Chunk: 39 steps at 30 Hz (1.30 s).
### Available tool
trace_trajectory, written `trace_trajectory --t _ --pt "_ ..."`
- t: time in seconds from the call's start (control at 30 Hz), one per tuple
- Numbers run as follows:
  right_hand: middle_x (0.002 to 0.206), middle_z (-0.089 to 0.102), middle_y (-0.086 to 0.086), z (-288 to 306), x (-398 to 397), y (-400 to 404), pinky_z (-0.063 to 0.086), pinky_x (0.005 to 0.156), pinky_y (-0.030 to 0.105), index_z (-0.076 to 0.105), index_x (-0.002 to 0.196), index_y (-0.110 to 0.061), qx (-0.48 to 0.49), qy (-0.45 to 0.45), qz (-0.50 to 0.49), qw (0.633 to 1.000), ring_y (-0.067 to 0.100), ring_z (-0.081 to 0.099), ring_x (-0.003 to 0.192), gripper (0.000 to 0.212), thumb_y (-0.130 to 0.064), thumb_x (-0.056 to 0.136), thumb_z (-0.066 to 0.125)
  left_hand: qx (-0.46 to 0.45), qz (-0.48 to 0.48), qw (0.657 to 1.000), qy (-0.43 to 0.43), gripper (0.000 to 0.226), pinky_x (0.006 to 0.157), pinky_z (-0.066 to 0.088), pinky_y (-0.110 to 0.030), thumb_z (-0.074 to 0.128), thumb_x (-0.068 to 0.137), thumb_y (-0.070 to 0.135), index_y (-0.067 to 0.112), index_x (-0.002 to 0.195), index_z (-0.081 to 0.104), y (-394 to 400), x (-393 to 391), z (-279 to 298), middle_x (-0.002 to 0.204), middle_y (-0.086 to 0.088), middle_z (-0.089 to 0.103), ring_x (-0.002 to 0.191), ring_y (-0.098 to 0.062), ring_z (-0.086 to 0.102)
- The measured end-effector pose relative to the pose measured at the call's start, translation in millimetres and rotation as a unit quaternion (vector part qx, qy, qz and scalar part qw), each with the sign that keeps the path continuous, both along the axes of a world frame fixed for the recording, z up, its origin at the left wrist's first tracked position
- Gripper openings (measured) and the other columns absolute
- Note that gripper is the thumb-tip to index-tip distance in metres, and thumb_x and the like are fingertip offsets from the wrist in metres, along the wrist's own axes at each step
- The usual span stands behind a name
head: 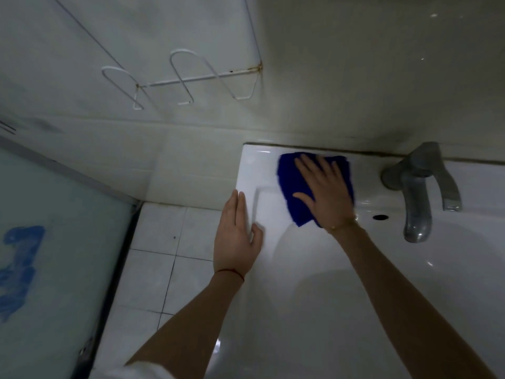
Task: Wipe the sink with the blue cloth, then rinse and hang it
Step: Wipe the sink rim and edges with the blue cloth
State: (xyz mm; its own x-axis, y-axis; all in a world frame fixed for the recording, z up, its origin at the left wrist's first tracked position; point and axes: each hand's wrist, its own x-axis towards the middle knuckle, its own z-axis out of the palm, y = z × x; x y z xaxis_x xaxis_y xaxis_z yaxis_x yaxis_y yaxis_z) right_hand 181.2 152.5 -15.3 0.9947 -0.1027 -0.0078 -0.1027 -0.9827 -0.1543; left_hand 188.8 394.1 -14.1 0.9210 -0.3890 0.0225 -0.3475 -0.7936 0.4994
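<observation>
Now the right hand [325, 187], fingers spread flat, presses the folded blue microfibre cloth [293, 184] onto the white ceramic sink [300, 310] ledge just beyond the open left hand [236, 239] bracing the rim; even, overlapping strokes toward the grey metal tap [420, 187] would probably serve best.

Deep blue cloth [293, 184] at back-left corner of sink [300, 310]; sink glossy white. Tap [418, 192] dull grey metal. Wall rack [177, 80] white wire, rust-brown specks at joints. Wall tiles [191, 165] off-white, dark grout lines, grimy dark seam along sink's back edge. Frosted pale-green panel [41, 242] at left, blurred blue motif on it. Thin red thread round left wrist [229, 272]; thin gold chain round right wrist [341, 224].
</observation>
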Motion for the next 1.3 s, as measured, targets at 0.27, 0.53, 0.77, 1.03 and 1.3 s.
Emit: trace_trajectory --t 0.27,0.53,0.77,1.03,1.3 --pt "0.157 0.027 0.005 1 0 10 0.014 0.115 0.051 0.022 0.152 -0.017 -0.011 0.009 -0.078 0.997 0.034 0.027 0.140 0.070 -0.056 0.094 0.028 0.007 0.000 1.000 -0.004 0.069 0.119 0.025 -0.032 0.049 0.097 0.025 0.007 0.155 0.017 -2 0 2 0.162 -0.009 0.020 0.148 -0.021 0.022" --pt "0.159 0.021 -0.001 5 27 37 0.002 0.119 0.043 0.020 0.153 -0.019 0.025 0.010 0.040 0.999 0.026 0.018 0.146 0.064 -0.047 0.098 0.039 0.004 0.008 1.000 0.001 0.069 0.118 0.021 -0.027 0.051 0.097 0.026 0.008 0.155 0.020 -1 0 1 0.162 -0.007 0.022 0.147 -0.018 0.024" --pt "0.156 0.028 0.007 -1 -25 -22 0.016 0.116 0.052 0.023 0.152 -0.015 0.018 -0.002 -0.095 0.995 0.035 0.027 0.140 0.070 -0.056 0.095 0.027 0.001 0.001 1.000 -0.004 0.070 0.119 0.021 -0.030 0.053 0.096 0.022 0.005 0.155 0.020 -1 0 1 0.161 -0.011 0.022 0.148 -0.021 0.022" --pt "0.160 0.017 -0.003 7 42 53 0.000 0.120 0.043 0.016 0.154 -0.020 0.026 0.017 0.022 0.999 0.025 0.012 0.147 0.066 -0.052 0.097 0.032 0.001 0.005 1.000 0.001 0.070 0.118 0.018 -0.026 0.052 0.097 0.024 0.008 0.156 0.018 -1 0 0 0.162 -0.007 0.020 0.148 -0.016 0.021" --pt "0.157 0.026 0.005 0 -25 -33 0.013 0.117 0.049 0.023 0.152 -0.017 0.021 0.002 -0.050 0.999 0.032 0.024 0.142 0.070 -0.057 0.095 0.028 -0.002 0.000 1.000 0.000 0.069 0.119 0.023 -0.030 0.051 0.096 0.023 0.006 0.155 0.019 -1 1 1 0.162 -0.009 0.021 0.149 -0.020 0.021"
